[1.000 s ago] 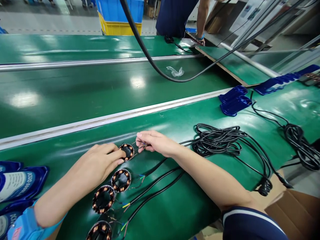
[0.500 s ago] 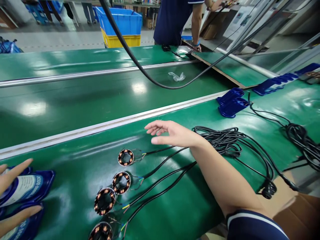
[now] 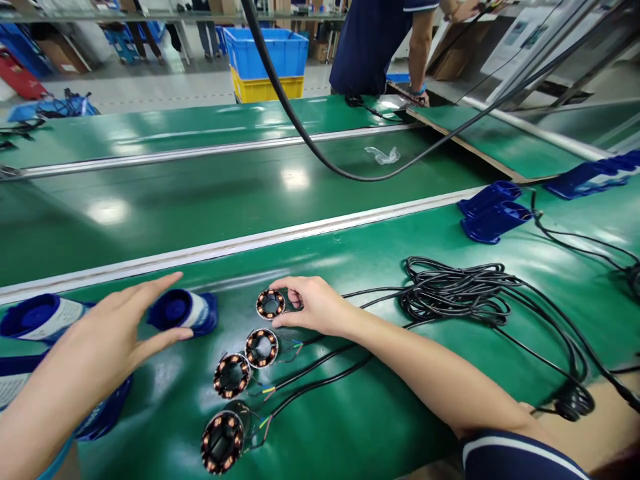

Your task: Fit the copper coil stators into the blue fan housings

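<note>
My right hand [image 3: 320,307] has thumb and forefinger round the edge of the farthest motor stator [image 3: 260,295], a small ring with copper windings. Several more stators stand nearer me, among them a middle stator [image 3: 261,348] and the nearest stator [image 3: 223,441]. Thin coloured wires join them to black cables. My left hand [image 3: 113,337] is open, thumb and forefinger spread on either side of a blue plastic housing [image 3: 204,313] that carries a label. I cannot see any contact there. Other labelled blue housings [image 3: 37,317] lie beyond and partly beneath the left hand.
A coiled bundle of black cables [image 3: 450,293] lies right of my right hand. Two blue housings [image 3: 493,220] sit farther right. A thick black cable [image 3: 320,157] hangs across the view. A co-worker [image 3: 365,50] stands at the far side, near stacked blue and yellow crates [image 3: 265,53].
My right hand has come down and left onto the farthest stator. My left hand has moved into fuller view, spread by a separate blue housing. The view has shifted left.
</note>
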Action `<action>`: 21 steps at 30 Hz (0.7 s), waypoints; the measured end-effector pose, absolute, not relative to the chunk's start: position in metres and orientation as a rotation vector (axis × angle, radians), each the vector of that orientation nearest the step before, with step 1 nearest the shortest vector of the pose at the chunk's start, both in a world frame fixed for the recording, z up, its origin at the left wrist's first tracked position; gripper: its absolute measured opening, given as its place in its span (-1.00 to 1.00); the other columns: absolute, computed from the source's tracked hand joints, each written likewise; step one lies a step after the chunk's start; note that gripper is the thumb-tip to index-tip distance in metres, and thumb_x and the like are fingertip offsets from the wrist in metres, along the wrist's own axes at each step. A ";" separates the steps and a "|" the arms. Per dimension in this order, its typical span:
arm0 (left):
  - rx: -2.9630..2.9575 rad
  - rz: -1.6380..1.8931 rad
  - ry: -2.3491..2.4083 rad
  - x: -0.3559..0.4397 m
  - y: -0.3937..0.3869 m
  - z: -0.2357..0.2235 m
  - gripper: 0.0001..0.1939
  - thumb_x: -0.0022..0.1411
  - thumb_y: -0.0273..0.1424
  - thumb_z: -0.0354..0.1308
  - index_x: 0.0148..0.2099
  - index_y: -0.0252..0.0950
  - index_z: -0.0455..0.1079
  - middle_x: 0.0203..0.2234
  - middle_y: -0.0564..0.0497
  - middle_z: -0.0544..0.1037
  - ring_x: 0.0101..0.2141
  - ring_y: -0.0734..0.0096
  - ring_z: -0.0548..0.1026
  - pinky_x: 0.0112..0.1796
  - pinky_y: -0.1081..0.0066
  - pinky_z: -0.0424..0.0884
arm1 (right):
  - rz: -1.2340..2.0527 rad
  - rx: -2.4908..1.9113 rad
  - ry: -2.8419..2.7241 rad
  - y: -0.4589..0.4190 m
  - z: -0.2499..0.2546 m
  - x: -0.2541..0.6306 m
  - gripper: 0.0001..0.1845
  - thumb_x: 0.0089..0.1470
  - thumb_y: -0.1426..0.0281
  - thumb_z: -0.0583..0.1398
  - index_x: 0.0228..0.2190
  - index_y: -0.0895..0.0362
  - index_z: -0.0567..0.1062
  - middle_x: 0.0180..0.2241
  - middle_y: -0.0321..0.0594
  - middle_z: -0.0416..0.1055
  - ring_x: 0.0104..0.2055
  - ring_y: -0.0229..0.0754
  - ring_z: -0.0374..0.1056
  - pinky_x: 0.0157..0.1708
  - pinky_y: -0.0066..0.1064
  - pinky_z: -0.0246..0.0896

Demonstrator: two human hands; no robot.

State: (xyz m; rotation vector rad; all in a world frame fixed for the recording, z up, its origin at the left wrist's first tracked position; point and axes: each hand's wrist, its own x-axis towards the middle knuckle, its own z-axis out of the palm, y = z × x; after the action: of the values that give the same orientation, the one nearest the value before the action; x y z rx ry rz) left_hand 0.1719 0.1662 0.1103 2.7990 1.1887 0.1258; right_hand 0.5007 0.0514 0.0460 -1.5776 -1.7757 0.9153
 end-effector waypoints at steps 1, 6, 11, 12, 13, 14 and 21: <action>2.801 0.084 1.155 0.178 0.164 0.112 -0.18 0.28 0.25 0.02 0.39 -0.10 0.14 0.08 -0.13 0.53 0.01 -0.11 0.53 0.01 -0.01 0.47 | 0.882 -1.597 -1.777 0.051 0.046 0.498 -0.36 -0.07 0.21 0.55 0.02 0.13 0.56 -0.32 -0.28 0.51 -0.32 -0.19 0.41 -0.29 -0.41 0.21; 2.706 0.191 1.005 0.207 0.161 0.096 -0.33 0.34 0.13 0.08 0.34 -0.09 0.24 0.16 -0.04 0.52 0.07 0.08 0.55 0.13 0.13 0.47 | 0.694 -1.521 -1.802 0.044 0.069 0.507 -0.43 0.03 0.27 0.51 0.05 0.13 0.56 -0.05 -0.14 0.57 -0.16 -0.10 0.48 -0.15 -0.35 0.29; 2.564 0.245 0.807 0.258 0.156 0.083 -0.49 0.38 -0.14 0.14 0.33 0.00 0.27 0.13 0.04 0.54 0.06 0.17 0.56 0.08 0.21 0.51 | 0.566 -1.339 -1.644 0.035 0.101 0.520 -0.39 0.01 0.19 0.50 0.06 0.10 0.56 -0.19 -0.23 0.58 -0.31 -0.20 0.42 -0.24 -0.41 0.31; 2.517 0.245 0.779 0.268 0.154 0.084 -0.49 0.37 -0.19 0.14 0.33 0.00 0.26 0.11 0.05 0.56 0.04 0.19 0.57 0.08 0.22 0.51 | 0.565 -1.322 -1.624 0.034 0.103 0.521 -0.39 0.01 0.18 0.50 0.06 0.10 0.56 -0.19 -0.23 0.58 -0.31 -0.20 0.42 -0.25 -0.42 0.31; 2.462 0.247 0.754 0.276 0.153 0.085 -0.45 0.35 -0.24 0.15 0.35 0.01 0.23 0.07 0.05 0.58 0.01 0.21 0.59 0.07 0.24 0.52 | 0.562 -1.320 -1.617 0.034 0.104 0.521 -0.39 0.02 0.18 0.50 0.07 0.09 0.55 -0.18 -0.23 0.57 -0.30 -0.20 0.42 -0.24 -0.42 0.32; 2.407 0.251 0.735 0.283 0.151 0.086 -0.40 0.34 -0.27 0.16 0.38 0.01 0.17 0.02 0.05 0.60 -0.02 0.22 0.60 0.05 0.25 0.53 | 0.559 -1.334 -1.626 0.035 0.104 0.520 -0.38 0.02 0.18 0.50 0.07 0.09 0.55 -0.16 -0.23 0.57 -0.28 -0.19 0.43 -0.23 -0.41 0.32; 2.325 0.336 0.730 0.296 0.145 0.084 -0.24 0.30 -0.30 0.16 0.46 -0.03 -0.05 -0.08 0.02 0.63 -0.08 0.22 0.63 0.01 0.19 0.55 | 0.483 -1.635 -1.917 0.031 0.116 0.524 -0.42 0.12 0.15 0.44 0.10 0.09 0.53 -0.10 -0.14 0.57 -0.15 -0.06 0.48 -0.07 -0.30 0.33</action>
State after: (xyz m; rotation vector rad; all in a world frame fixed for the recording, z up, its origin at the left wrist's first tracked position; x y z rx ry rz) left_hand 0.2959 0.1446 0.0842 2.3254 0.7303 0.3360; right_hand 0.5236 0.0315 0.1156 -1.6348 -1.9173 0.4826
